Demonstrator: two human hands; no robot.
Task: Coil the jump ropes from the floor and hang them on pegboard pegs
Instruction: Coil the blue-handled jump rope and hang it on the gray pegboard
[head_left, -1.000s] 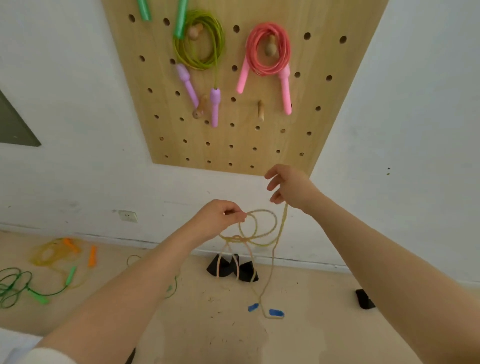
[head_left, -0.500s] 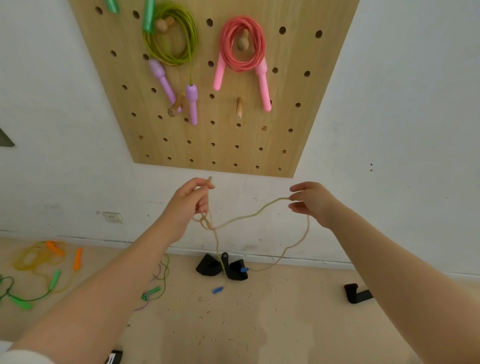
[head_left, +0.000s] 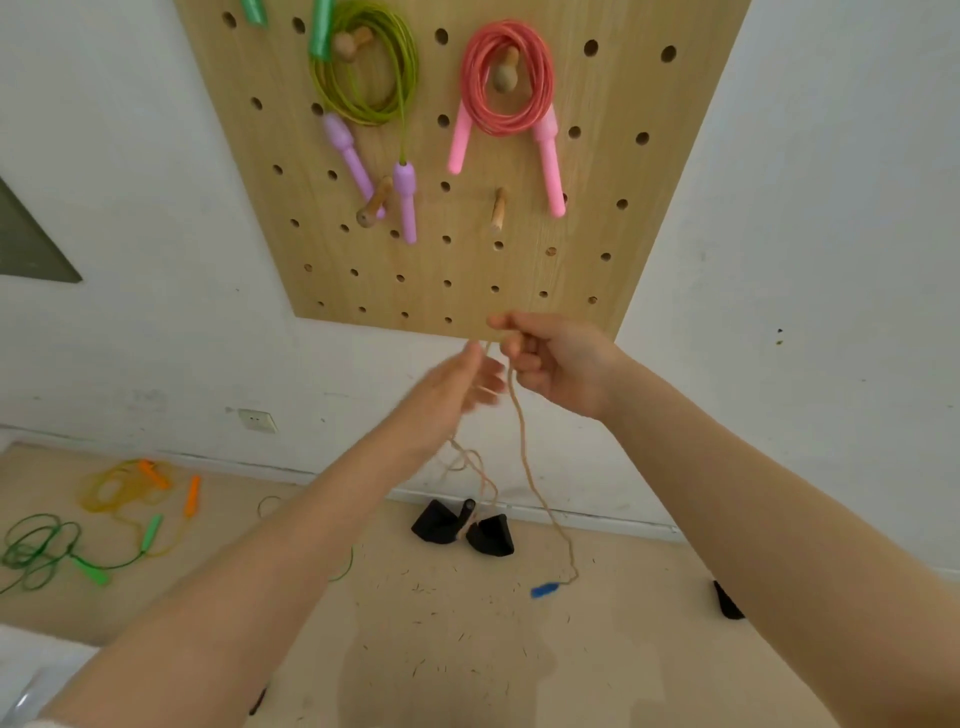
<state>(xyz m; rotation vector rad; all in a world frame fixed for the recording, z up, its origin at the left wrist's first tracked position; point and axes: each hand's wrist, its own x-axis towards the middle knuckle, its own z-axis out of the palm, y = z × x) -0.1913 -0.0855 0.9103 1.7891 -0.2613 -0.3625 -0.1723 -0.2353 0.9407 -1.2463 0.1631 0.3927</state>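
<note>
Two coiled ropes are already hung on the pale wooden pegboard (head_left: 613, 171): a lime-green rope with lilac handles (head_left: 363, 78) and a pink rope with pink handles (head_left: 506, 78), each looped over a wooden peg so the handles dangle clear. A thin tan cord rope with blue handles (head_left: 524, 462) is held just below the board. It is pinched in the curled right hand (head_left: 561, 364), so a fresh loop can be gathered; the left hand (head_left: 457, 379), blurred, is spread with fingers straight beside it. One blue handle (head_left: 544, 590) lies on the floor. A bare peg (head_left: 497, 208) is judged the likely destination.
</note>
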